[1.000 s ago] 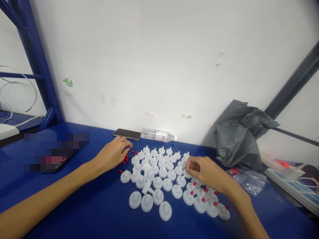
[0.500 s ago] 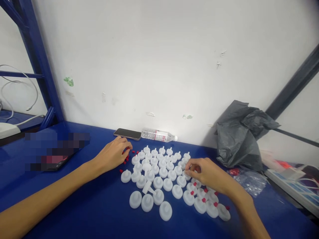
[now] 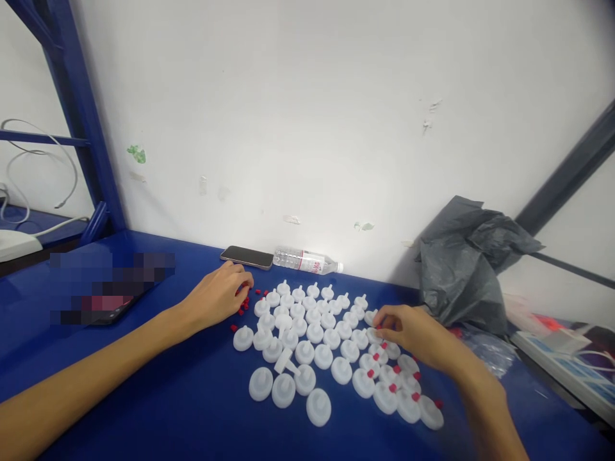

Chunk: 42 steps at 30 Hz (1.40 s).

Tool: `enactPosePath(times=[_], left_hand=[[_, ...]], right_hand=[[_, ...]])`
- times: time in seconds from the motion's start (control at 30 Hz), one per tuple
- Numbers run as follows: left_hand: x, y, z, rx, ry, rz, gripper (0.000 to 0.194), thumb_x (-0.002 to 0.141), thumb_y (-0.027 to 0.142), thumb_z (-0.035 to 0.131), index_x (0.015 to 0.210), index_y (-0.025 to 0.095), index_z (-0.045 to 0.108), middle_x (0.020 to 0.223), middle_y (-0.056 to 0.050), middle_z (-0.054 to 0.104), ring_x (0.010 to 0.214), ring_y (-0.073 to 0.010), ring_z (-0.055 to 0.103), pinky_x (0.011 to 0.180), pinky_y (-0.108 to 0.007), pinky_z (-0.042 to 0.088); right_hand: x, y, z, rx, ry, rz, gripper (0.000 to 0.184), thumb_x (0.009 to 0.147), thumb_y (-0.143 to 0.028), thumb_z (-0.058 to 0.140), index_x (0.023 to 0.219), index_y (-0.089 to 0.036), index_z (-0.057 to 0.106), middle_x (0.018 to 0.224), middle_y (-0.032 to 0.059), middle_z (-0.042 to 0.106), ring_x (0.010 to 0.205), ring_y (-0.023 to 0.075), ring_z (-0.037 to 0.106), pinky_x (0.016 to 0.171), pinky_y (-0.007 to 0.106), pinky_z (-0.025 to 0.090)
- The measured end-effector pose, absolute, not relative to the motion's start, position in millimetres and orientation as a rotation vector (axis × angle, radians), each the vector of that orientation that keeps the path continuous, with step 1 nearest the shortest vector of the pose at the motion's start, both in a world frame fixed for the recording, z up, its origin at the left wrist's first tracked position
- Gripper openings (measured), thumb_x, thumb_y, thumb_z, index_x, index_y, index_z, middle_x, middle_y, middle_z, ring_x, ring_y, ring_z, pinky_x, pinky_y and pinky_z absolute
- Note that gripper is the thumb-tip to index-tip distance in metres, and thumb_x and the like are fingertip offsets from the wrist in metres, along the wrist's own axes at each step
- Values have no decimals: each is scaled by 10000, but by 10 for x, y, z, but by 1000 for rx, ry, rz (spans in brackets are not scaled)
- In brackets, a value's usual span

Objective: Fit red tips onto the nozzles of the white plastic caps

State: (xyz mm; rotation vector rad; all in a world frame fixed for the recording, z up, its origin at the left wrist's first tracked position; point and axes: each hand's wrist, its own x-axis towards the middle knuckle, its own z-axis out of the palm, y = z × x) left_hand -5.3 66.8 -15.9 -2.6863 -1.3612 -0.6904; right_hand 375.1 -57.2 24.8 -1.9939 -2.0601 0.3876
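Note:
Many white round nozzle lids [image 3: 304, 352] lie spread over the blue table, their spouts pointing up or tilted. Several lids at the right carry small red caps [image 3: 393, 388] on their spouts. At the left, my left hand [image 3: 218, 293] rests with curled fingers over a loose pile of red caps [image 3: 244, 306]; what its fingertips hold, if anything, is hidden. My right hand [image 3: 413, 330] is over the right side of the group, thumb and forefinger pinched at the spout of one lid, where a bit of red cap shows between them.
Behind the lids, a phone [image 3: 246, 257] and a clear water bottle [image 3: 307, 261] lie against the wall. A grey plastic bag [image 3: 464, 262], clear plastic packaging [image 3: 494, 352] and a power strip [image 3: 562, 358] are at the right. A dark flat object [image 3: 115, 314] lies at the left.
My right hand has shifted a little to the right, away from the lid it was touching, to one beside the red-capped lids. My left hand has stayed at the red caps.

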Motion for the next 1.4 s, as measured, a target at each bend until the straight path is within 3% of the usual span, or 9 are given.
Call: enactPosePath(times=[0.13, 0.33, 0.53, 0.7, 0.87, 1.03, 1.2, 1.4], left_hand=[[-59, 663, -161, -2685, -1364, -676, 273, 890, 242, 433, 878, 222, 705, 915, -95, 675, 938, -283, 586, 742, -372, 499], [-60, 636, -159, -2674, -1374, -647, 283, 905, 243, 414, 881, 210, 694, 907, -97, 671, 936, -283, 589, 791, -399, 507], [-12, 586, -115, -2667, -1322, -800, 281, 935, 242, 412, 943, 202, 689, 995, -90, 682, 992, -271, 583, 852, -403, 504], [106, 373, -11, -2686, -1002, -1006, 250, 965, 228, 438, 1064, 176, 661, 1046, -92, 673, 978, -238, 571, 890, -397, 486], [267, -10, 80, -2712, -504, -1124, 247, 910, 172, 532, 1144, 170, 612, 963, -93, 649, 875, -214, 543, 769, -364, 465], [366, -209, 84, -2756, -197, -1104, 183, 867, 105, 508, 1017, 173, 585, 851, -74, 627, 749, -196, 514, 675, -356, 413], [379, -209, 29, -2781, -149, -1088, 46, 906, 174, 508, 933, 184, 545, 792, -58, 607, 694, -193, 485, 639, -350, 375], [444, -215, 37, -2910, -87, -1081, 188, 975, 155, 384, 809, 195, 464, 692, -33, 558, 618, -176, 404, 596, -355, 327]], right_hand=[[3717, -585, 280, -1953, -2061, 286, 130, 854, -351, 602, 819, -256, 683, 765, 10, 743, 697, 205, 690, 613, 288, 481], [3651, -625, 404, -1747, -1786, 286, 190, 897, -430, 557, 840, -249, 539, 1197, 106, 717, 1010, 262, 725, 862, 367, 572], [3474, -588, 369, -1723, -1906, -6, 234, 959, -462, 517, 1034, -275, 635, 1046, 42, 739, 885, 235, 702, 808, 365, 543], [3136, -614, 266, -1442, -2002, -120, 416, 939, -514, 589, 1280, -281, 535, 922, 20, 729, 847, 212, 697, 784, 338, 536], [2699, -673, 140, -992, -2105, -214, 627, 871, -614, 619, 1351, -256, 434, 817, -10, 706, 699, 175, 669, 725, 326, 512], [2469, -718, 34, -840, -2102, -115, 639, 874, -636, 585, 1369, -265, 425, 794, -19, 709, 672, 161, 649, 718, 331, 489], [2432, -728, -8, -819, -2060, -58, 576, 878, -609, 615, 1321, -272, 469, 787, -27, 725, 693, 164, 678, 724, 331, 499], [2420, -738, 40, -797, -2131, -103, 561, 872, -603, 602, 1300, -246, 531, 775, -19, 691, 651, 151, 590, 692, 321, 486]])
